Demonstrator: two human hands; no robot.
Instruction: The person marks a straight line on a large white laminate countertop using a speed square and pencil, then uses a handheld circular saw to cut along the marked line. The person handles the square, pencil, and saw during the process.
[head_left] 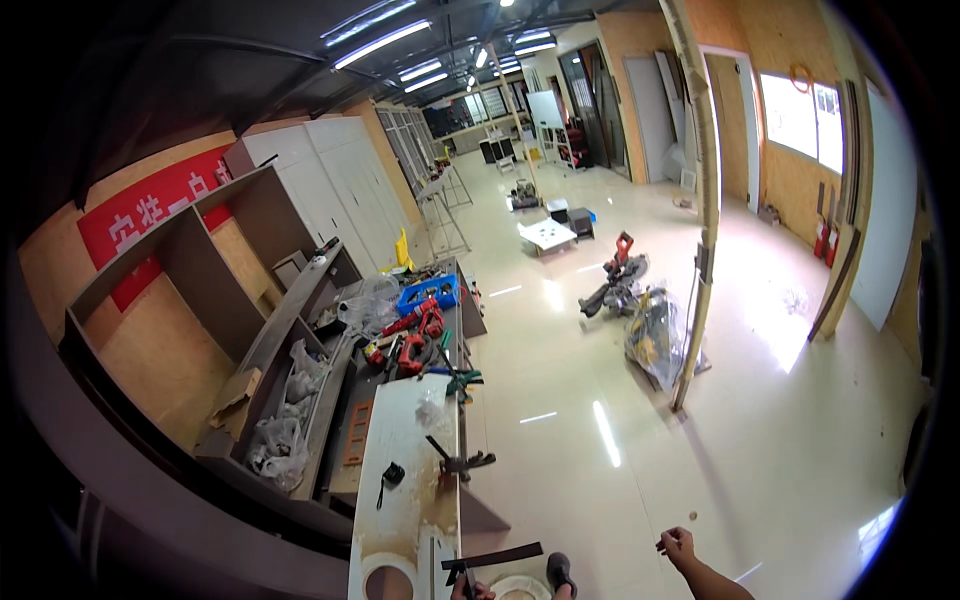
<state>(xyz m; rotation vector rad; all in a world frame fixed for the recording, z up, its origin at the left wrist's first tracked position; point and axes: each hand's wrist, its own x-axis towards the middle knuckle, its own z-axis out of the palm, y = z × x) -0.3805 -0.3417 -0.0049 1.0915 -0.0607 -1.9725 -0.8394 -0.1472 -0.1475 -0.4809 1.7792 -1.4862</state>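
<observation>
My left hand is at the lower edge, mostly cut off. It is closed around a dark flat strip lying across the front end of the white board. A round hole is cut in that board near the strip. Out over the floor to the right, my right hand has its fingers curled together. What it pinches, if anything, is too small to make out. Farther up the board lies a black tape measure. Dark clamps sit along the board's right edge.
Red power tools and a blue crate crowd the bench beyond the board. Plastic bags fill the shelf at left. A wooden post stands right of centre, beside a bagged machine and a mitre saw.
</observation>
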